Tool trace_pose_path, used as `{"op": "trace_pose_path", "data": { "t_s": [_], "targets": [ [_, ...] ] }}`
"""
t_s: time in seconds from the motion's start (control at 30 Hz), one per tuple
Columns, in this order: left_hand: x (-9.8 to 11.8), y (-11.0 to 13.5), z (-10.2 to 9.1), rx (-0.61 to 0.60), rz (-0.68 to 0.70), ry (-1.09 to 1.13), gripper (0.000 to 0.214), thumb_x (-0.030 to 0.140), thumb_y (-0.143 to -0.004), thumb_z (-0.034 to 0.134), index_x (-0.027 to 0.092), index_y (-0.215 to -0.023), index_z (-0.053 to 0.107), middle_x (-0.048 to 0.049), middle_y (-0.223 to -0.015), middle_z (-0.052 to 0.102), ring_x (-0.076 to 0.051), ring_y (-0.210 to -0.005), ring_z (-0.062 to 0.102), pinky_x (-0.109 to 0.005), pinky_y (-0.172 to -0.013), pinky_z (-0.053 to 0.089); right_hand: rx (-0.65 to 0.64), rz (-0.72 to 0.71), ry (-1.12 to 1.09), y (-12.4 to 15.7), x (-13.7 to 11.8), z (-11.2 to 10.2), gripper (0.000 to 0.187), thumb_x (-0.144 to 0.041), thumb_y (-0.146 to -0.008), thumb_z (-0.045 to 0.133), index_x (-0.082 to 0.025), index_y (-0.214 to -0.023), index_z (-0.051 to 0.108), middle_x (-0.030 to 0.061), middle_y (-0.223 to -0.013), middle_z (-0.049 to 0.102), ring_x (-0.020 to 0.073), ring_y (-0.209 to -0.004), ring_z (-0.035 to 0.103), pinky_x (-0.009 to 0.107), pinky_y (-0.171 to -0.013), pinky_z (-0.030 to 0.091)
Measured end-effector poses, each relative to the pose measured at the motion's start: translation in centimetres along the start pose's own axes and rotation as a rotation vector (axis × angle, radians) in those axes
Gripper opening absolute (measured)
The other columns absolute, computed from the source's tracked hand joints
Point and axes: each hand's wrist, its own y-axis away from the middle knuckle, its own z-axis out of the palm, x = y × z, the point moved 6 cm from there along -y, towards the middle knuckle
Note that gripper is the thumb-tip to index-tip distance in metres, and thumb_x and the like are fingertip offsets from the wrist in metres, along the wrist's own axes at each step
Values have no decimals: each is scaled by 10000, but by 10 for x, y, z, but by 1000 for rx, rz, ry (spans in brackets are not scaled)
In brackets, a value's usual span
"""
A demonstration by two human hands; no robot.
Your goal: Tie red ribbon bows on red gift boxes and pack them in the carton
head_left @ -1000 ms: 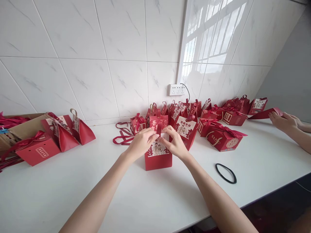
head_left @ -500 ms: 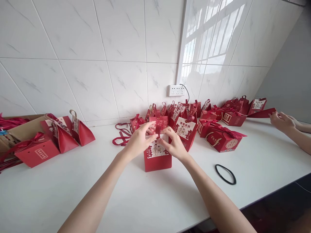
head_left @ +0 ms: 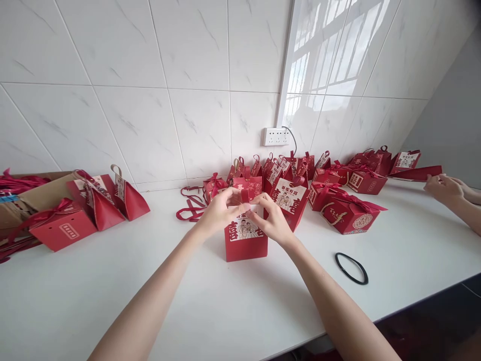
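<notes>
A red gift box [head_left: 246, 239] with a cartoon label stands upright on the white table [head_left: 233, 311], in the middle. My left hand [head_left: 219, 213] and my right hand [head_left: 271, 219] meet over its top. Both pinch the red top flaps together, fingers curled and closed on them. The box's upper edge is hidden behind my fingers.
Several finished red gift boxes [head_left: 347, 213] with ribbons crowd the back right. More red boxes [head_left: 93, 205] and a cardboard carton [head_left: 26, 198] lie at the left. A black hair band [head_left: 351, 268] lies at the front right. Another person's hands [head_left: 445, 188] handle a red flat box at the far right. Loose ribbons [head_left: 190, 208] lie behind.
My hands have risen slightly and closed tighter over the box top, covering the white inner flap seen earlier. The other person's hands shifted a little at the far right.
</notes>
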Motion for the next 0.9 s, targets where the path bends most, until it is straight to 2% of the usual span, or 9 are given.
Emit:
{"op": "trace_pose_path", "data": {
  "t_s": [0.07,0.23,0.43,0.53,0.67,0.77,0.9],
  "targets": [
    [0,1,-2,-58,12,-39,251,301,-767,637,192,-990,598,-51,-1022,664,-196,-935,637,-309,-812,523,-10,-7,-9,0,0,0,47,-256,-819,548,-211,-832,555,26,-859,500,183,-811,537,317,-733,433],
    [3,3,-7,-20,94,-179,159,273,-788,613,208,-929,646,-13,-958,694,-173,-868,659,-284,-788,529,-6,5,-11,0,-1,-1,52,-259,-823,546,-208,-816,548,26,-862,501,182,-822,535,319,-751,430],
    [14,8,-3,-8,319,-580,181,289,-888,480,186,-917,627,-45,-882,676,-170,-787,640,-268,-657,502,-2,8,0,-1,-2,-2,43,-251,-811,547,-210,-799,543,19,-842,490,180,-794,531,316,-731,436],
    [14,9,-2,4,380,-640,207,286,-912,442,183,-935,620,-50,-869,664,-161,-763,629,-260,-631,482,-9,4,-2,-2,-2,-2,31,-242,-812,547,-213,-802,548,17,-838,487,177,-786,529,316,-730,435],
    [8,8,-5,70,369,-575,165,299,-882,508,192,-900,632,-24,-800,660,-143,-667,612,-250,-605,473,-28,10,7,-2,-2,-1,25,-229,-814,536,-213,-808,553,16,-838,482,176,-789,527,315,-730,427],
    [3,6,-7,101,290,-460,139,303,-849,556,197,-889,637,-18,-842,684,-145,-709,634,-242,-643,495,-34,17,6,-2,-1,-1,38,-229,-816,526,-210,-819,558,17,-839,481,176,-791,527,313,-729,423],
    [1,5,-5,81,174,-365,148,321,-826,567,201,-881,635,-15,-893,699,-160,-772,652,-256,-689,517,-35,17,15,-1,0,-2,62,-263,-822,535,-209,-828,564,19,-836,481,180,-789,528,315,-721,422]
  ]
}}
